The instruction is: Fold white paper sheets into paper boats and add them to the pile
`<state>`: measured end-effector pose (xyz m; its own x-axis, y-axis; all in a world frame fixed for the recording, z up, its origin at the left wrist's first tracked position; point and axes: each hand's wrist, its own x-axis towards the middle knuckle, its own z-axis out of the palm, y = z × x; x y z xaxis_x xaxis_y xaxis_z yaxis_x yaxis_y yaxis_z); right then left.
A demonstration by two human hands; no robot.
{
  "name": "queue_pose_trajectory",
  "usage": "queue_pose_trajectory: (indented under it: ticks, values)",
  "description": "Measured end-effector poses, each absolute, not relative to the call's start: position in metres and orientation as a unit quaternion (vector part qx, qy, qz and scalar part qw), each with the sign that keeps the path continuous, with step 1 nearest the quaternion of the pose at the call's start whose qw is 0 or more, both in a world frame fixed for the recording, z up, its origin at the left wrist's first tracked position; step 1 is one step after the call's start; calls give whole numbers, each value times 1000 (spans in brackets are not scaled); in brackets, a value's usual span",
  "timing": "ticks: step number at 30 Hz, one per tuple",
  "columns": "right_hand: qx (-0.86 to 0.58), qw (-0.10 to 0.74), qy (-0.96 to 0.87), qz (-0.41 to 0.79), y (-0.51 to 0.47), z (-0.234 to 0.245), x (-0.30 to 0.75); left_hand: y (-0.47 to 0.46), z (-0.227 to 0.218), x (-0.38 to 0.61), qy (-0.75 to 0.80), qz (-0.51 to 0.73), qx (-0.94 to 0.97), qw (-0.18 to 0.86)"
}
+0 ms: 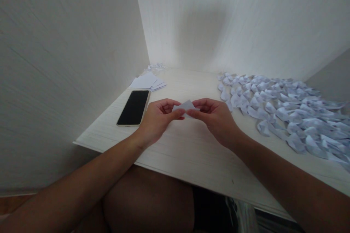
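Note:
A small folded piece of white paper (188, 105) is held over the middle of the table, its pointed top facing away from me. My left hand (161, 116) pinches its left side between thumb and fingers. On the right side, my right hand (213, 114) grips it the same way, and the two thumbs nearly meet at its near edge. The fingers behind the paper are partly hidden. Many folded white paper pieces (273, 98) lie in rows on the right of the table, beyond my right hand.
A phone with a dark screen (133, 108) lies left of my left hand. Behind it are a loose stack of white paper sheets (144, 80) and some thin paper scraps (156, 67). The white table (180, 153) meets walls at the left and back.

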<state>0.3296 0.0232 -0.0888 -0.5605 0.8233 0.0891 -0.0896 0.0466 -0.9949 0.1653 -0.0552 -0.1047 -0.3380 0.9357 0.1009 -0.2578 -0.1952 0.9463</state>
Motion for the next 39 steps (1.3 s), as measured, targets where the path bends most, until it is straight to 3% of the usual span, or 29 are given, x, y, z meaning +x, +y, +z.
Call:
queue_pose_trajectory:
  ticks: [11,15,22,25,33,39]
  values:
    - [-306,377,-590,645,23,-95,325,-54,-100,169,448,738,301,405]
    - [-286,335,-589,678,20,-98,324,-54,-102,168,445,749,338,357]
    - [-290,324,-640,634,15,-95,326,-57,-107,167,429,708,417,376]
    - [-285,313,-658,623,18,-91,329,-57,-103,165,429,698,404,408]
    - [-231,262,-753,558,30,-90,334,-57,-96,143,421,573,291,641]
    - [-238,240,-779,528,33,-88,337,-58,-98,143,450,547,399,583]
